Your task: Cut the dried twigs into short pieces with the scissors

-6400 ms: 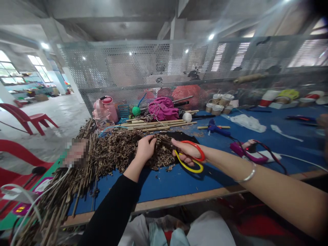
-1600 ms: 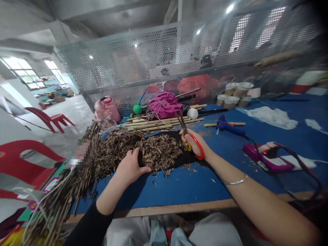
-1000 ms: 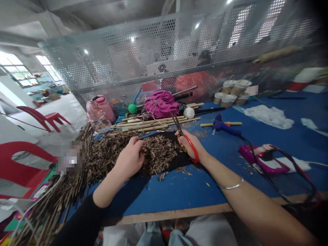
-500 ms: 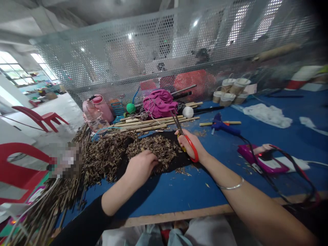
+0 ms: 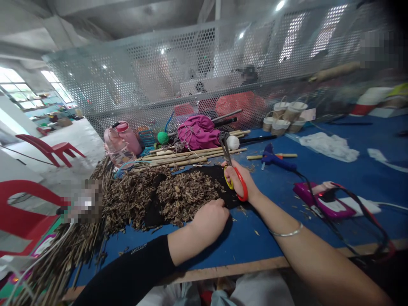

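My right hand [image 5: 240, 180] is closed around scissors [image 5: 241, 187] with red and yellow handles, their blades pointing up and away from me. Curled fingers on my left hand [image 5: 210, 219] reach down at the lower right edge of a black cloth [image 5: 231, 199]; the fingertips are hidden, and I cannot make out what is in them. On the cloth, just beyond that hand, lies a heap of dry brown leaves [image 5: 188, 193]. Another pile of dried leaves [image 5: 130, 199] spreads to the left of it, with long thin stalks [image 5: 70, 250] running towards the front left corner.
Behind the leaves lie bamboo sticks [image 5: 188, 156], a purple cloth bundle [image 5: 199, 131] and a white ball [image 5: 233, 143]. Pink bottles [image 5: 129, 138] stand at the back left. On the right are a blue glue gun [image 5: 277, 160], a purple device [image 5: 325, 202] with cables, and small buckets [image 5: 280, 125].
My left hand has moved right, from over the leaf heap to the cloth's lower right edge. The scissors remain in my right hand, their blades now tilted slightly differently.
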{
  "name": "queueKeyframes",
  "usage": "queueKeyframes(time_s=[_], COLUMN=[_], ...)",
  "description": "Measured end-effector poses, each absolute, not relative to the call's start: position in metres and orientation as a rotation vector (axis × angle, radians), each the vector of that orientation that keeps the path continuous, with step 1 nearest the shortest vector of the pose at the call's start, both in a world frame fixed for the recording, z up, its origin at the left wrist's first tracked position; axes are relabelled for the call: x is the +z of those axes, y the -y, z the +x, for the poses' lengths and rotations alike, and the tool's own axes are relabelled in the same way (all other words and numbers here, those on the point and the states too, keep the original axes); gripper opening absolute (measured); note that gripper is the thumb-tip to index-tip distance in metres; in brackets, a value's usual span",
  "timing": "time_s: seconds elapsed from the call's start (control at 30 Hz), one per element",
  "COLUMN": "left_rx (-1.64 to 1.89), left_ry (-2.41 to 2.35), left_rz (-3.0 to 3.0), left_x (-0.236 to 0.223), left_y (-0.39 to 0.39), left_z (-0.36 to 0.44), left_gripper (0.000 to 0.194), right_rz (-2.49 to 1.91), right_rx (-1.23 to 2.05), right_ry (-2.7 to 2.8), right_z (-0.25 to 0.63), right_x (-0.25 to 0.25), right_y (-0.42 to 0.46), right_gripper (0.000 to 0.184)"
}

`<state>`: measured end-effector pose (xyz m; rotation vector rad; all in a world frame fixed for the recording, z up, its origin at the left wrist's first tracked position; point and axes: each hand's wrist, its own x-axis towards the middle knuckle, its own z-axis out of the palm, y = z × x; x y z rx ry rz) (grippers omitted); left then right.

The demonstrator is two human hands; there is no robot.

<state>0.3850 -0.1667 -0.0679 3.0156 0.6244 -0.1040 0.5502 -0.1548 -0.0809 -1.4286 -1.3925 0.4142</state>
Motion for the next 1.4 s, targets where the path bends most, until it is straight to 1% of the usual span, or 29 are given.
queueKeyframes(time_s=[0.17,0.33,0.43,0.57,0.67,0.8,0.97,1.13,1.27,1.4], left_rx=[-0.029,0.040,0.299,0.731,0.848,0.971,0.987,0.988,0.980,1.009], left_ry=[-0.689,-0.686,-0.768,-1.053,-1.215,-1.142,-0.918,-0.840,-0.853,-0.878], left_rz=[3.049,3.017,2.810,2.442,2.238,1.968,1.510,1.346,1.296,1.308], left_x=[-0.071,-0.076,-0.068,-0.050,-0.044,-0.052,-0.058,-0.056,-0.056,-0.058], left_y=[0.170,0.173,0.162,0.128,0.108,0.104,0.114,0.123,0.127,0.130], left_z=[0.382,0.380,0.369,0.341,0.324,0.319,0.327,0.333,0.335,0.336], left_gripper=[0.016,0.018,0.019,0.019,0.023,0.024,0.026,0.029,0.032,0.029], right_rz=[-1.414,-1.436,-1.451,-1.518,-1.565,-1.555,-1.511,-1.496,-1.439,-1.438], right_rx=[0.402,0.384,0.342,0.259,0.221,0.148,0.054,0.030,0.102,0.186], right_ry=[1.420,1.413,1.412,1.535,1.672,1.844,1.980,2.002,1.986,1.954], right_z=[0.549,0.551,0.552,0.548,0.537,0.516,0.494,0.487,0.485,0.482], right_x=[-0.080,-0.080,-0.080,-0.075,-0.071,-0.069,-0.068,-0.069,-0.071,-0.071], right_y=[0.155,0.154,0.154,0.157,0.163,0.170,0.174,0.176,0.177,0.179], right_gripper=[0.044,0.044,0.043,0.039,0.037,0.044,0.060,0.061,0.063,0.068])
